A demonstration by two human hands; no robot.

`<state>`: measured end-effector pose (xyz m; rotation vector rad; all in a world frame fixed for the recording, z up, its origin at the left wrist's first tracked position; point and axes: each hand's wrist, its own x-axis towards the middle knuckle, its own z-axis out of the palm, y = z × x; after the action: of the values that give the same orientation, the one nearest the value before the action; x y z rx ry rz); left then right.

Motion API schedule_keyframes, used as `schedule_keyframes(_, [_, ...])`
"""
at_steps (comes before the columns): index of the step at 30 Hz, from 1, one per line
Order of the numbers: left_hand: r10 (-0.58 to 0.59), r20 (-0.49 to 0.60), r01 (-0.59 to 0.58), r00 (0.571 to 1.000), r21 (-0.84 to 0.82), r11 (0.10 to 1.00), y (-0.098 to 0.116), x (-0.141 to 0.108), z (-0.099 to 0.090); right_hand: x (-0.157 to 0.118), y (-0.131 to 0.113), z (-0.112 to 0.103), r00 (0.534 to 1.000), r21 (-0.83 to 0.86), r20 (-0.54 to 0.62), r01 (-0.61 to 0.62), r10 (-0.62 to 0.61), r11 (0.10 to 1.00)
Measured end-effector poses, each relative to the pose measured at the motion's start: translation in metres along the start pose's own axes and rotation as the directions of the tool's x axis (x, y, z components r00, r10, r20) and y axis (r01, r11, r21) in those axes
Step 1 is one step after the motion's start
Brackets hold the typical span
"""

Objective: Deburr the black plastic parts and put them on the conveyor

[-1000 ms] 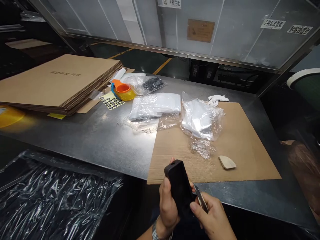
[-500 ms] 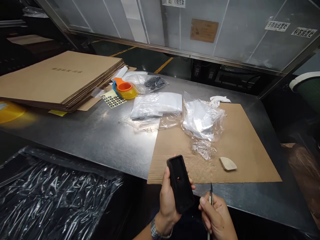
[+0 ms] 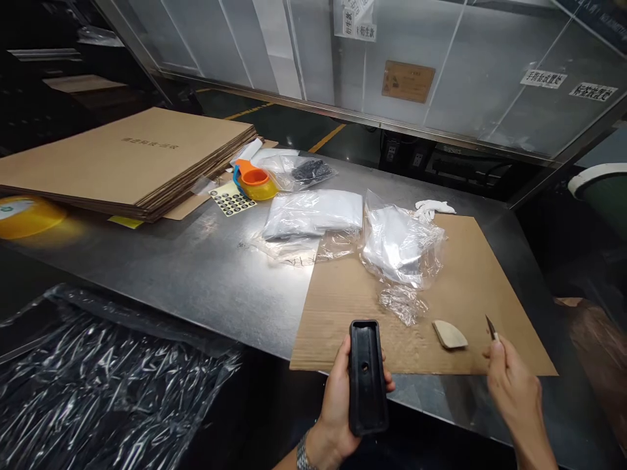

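My left hand (image 3: 337, 405) is wrapped round a long black tray-like part (image 3: 368, 391) with raised edges and a small hole near its middle. Its hollow side faces me, in front of the table's near edge. Over the right side of the cardboard sheet (image 3: 343, 326), my right hand (image 3: 514, 385) grips a craft knife (image 3: 492, 326), its thin blade pointing up and away; most of the handle is hidden in the fist. Between the hands, a pale wedge-shaped block (image 3: 449, 335) lies on the cardboard.
Clear plastic bags with white contents (image 3: 318, 214) (image 3: 399, 245) lie mid-table. White gloves (image 3: 434, 209), a tape dispenser (image 3: 255, 180) and a sticker sheet (image 3: 232, 198) are farther back. Flat cardboard (image 3: 147, 156) is stacked left. Black plastic sheeting (image 3: 112, 385) is at lower left.
My right hand has moved right with the craft knife, away from the black part and past the wedge-shaped block. The black part has turned more upright in my left hand. The view has shifted slightly.
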<state>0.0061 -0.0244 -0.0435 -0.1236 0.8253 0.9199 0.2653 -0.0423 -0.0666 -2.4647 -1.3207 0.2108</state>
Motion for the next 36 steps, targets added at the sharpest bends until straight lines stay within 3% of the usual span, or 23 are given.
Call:
schedule_keyframes(3, [-0.021,0.013,0.020,1.000,0.023,1.000,-0.002,0.004,-0.002,0.029,0.023,0.007,0.985,-0.280,-0.066,0.135,-0.159,0.951])
schedule_keyframes(7, [-0.013,-0.032,0.015,0.999,0.080,0.997,-0.002,0.009,-0.001,0.048,0.039,0.019,0.930,-0.406,-0.102,0.286,-0.354,0.868])
schedule_keyframes(9, [0.061,-0.054,-0.051,0.997,0.179,0.983,-0.003,0.014,0.001,0.050,0.038,0.020,0.909,-0.399,-0.102,0.334,-0.403,0.854])
schedule_keyframes(11, [0.214,-0.042,-0.195,0.976,0.276,0.941,-0.006,0.021,0.004,0.050,0.030,0.018,0.881,-0.377,-0.117,0.388,-0.459,0.841])
schedule_keyframes(15, [0.461,0.058,-0.448,0.886,0.367,0.815,-0.017,0.049,0.009,0.047,-0.012,0.012,0.787,-0.243,-0.144,0.560,-0.600,0.792])
schedule_keyframes(17, [0.558,0.093,-0.529,0.825,0.478,0.701,-0.025,0.066,0.009,0.049,-0.041,0.014,0.728,-0.154,-0.118,0.658,-0.675,0.737])
schedule_keyframes(21, [0.665,0.215,-0.582,0.715,0.710,0.397,-0.039,0.098,-0.002,0.066,-0.093,0.028,0.656,-0.076,-0.055,0.749,-0.753,0.658])
schedule_keyframes(24, [0.718,0.394,-0.618,0.573,0.784,0.063,-0.044,0.117,-0.017,0.083,-0.114,0.042,0.621,-0.091,0.018,0.782,-0.784,0.617])
schedule_keyframes(26, [0.748,0.443,-0.604,0.494,0.794,-0.071,-0.043,0.126,-0.027,0.090,-0.122,0.050,0.598,-0.118,0.070,0.800,-0.798,0.589])
schedule_keyframes(31, [0.791,0.450,-0.604,0.415,0.787,-0.130,-0.038,0.136,-0.037,0.097,-0.130,0.063,0.559,-0.190,0.182,0.827,-0.809,0.528])
schedule_keyframes(36, [0.791,0.513,-0.664,0.333,0.723,-0.189,-0.027,0.132,-0.028,0.106,-0.133,0.076,0.548,-0.206,0.267,0.836,-0.793,0.508])
